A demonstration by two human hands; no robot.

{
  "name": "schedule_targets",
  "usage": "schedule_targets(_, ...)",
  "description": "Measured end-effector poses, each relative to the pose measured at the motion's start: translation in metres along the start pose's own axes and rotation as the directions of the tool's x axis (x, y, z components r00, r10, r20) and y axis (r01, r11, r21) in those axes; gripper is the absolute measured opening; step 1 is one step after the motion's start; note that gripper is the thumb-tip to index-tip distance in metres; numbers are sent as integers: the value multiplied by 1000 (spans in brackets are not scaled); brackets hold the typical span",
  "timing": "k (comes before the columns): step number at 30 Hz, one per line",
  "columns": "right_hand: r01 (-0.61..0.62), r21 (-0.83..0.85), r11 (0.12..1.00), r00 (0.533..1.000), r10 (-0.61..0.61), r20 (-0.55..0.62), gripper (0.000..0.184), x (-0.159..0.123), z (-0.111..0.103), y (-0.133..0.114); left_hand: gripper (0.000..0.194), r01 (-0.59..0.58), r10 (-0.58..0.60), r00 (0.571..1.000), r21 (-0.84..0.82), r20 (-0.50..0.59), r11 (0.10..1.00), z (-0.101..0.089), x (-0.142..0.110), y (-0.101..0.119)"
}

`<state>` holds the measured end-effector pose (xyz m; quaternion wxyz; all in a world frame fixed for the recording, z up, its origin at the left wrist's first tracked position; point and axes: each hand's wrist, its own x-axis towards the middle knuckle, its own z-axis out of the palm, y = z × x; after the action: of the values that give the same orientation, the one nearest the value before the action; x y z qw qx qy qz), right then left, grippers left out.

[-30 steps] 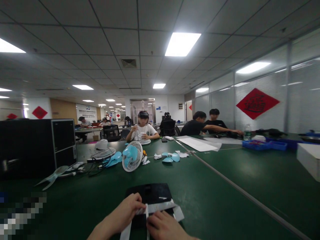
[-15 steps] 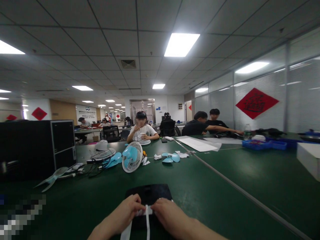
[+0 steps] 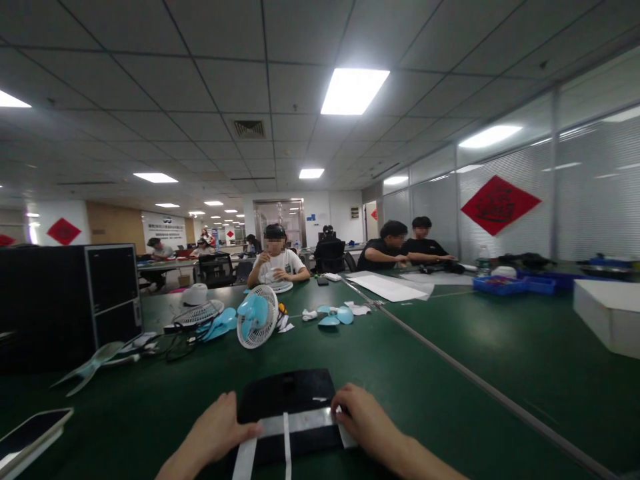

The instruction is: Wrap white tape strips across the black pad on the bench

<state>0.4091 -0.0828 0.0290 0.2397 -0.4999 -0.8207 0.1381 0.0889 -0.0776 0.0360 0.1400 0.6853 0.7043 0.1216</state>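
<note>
Here the left hand [image 3: 215,427], thumb spread from its fingers, is touching one end of a pale strip [image 3: 309,421] lying across a black panel [image 3: 270,392] on the green table [image 3: 400,373]. The right hand [image 3: 365,417] is curling at the other end; whether it's pinching, I cannot tell.

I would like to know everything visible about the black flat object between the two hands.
The black flat object looks like plastic, roughly rectangular, with a small dark feature near the middle of its far part. It lies on the green table. A pale, tape-like band crosses it sideways, and a narrow white strip runs over that band. The left hand and right hand touch the band's ends. The object's near edge is unclear.
</note>
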Motion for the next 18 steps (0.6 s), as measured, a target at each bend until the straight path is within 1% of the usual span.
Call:
schedule_targets(3,-9,6,1000,1000,9,-10,25,3,3,3,66,-31,33,998,-35,47,999,0,-1,-1)
schedule_targets(12,-42,-12,999,999,42,-31,26,9,5,9,58,-67,70,997,-64,32,996,-2,-7,10)
schedule_targets(18,-48,48,998,999,49,-21,25,8,-1,7,59,-58,62,997,-77,48,995,0,-3,7)
